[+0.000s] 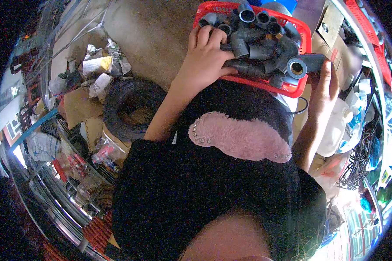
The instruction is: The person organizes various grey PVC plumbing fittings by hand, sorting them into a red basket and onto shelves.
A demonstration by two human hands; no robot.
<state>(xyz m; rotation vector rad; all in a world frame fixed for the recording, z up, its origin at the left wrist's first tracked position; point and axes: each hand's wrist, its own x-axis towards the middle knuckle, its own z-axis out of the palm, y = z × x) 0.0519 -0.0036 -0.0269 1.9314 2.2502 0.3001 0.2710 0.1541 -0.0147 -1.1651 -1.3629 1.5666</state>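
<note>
A red plastic basket (304,89) full of dark grey pipe fittings (261,53) stands at the top centre. My left hand (207,54) lies over the basket's left side, its fingers bent onto fittings there; whether it grips one cannot be made out. Beside the basket's right edge, my right hand (324,89) is closed round a grey elbow-like fitting (311,64). The open end of that fitting faces me and shows a brass-coloured ring inside. The palm of my right hand is hidden.
On the left lie a coil of black pipe (133,108), crumpled wrappers (101,65) and cardboard (79,106). A white plastic jug (335,130) and bundled black wire (357,163) are on the right. More red baskets (376,48) stand at the upper right.
</note>
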